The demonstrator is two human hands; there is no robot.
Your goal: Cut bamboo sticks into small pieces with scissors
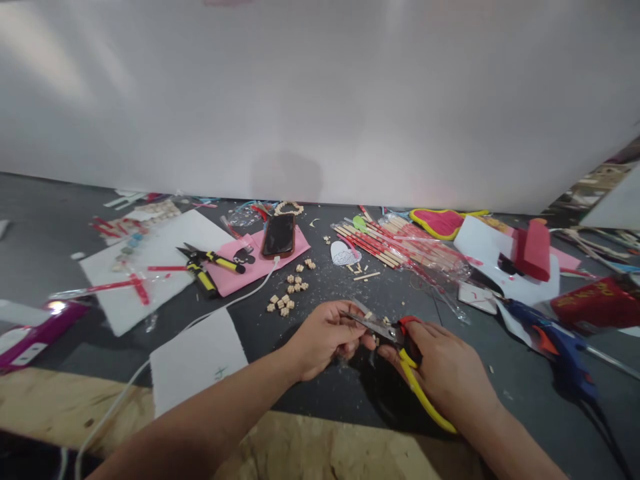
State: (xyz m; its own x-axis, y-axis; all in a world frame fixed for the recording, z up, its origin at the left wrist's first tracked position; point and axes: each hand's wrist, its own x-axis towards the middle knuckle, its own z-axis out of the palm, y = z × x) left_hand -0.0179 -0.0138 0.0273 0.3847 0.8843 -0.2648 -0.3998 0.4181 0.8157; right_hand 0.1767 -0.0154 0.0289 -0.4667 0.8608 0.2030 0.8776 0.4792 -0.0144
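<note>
My right hand (pixel 445 367) is wrapped round scissors (pixel 415 380) with red and yellow handles. Their dark metal blades point left, toward the fingertips of my left hand (pixel 330 333). That hand is closed in a pinch beside the blades; what it holds is too small and hidden to make out. A pale wooden bit (pixel 369 315) shows by the blades. Left of the hands lie several small clusters of wooden pieces (pixel 284 303) on the dark table. Beyond the hands, a short wooden stick (pixel 367 275) and cut bits lie near a white paper shape (pixel 345 253).
Red and plain sticks (pixel 370 247) lie behind. At left are a phone (pixel 279 235) on pink paper, yellow-black pliers (pixel 223 261), a white cable (pixel 245 297) and a white sheet (pixel 197 353). A blue glue gun (pixel 550 347) and a red packet (pixel 595 303) lie at right.
</note>
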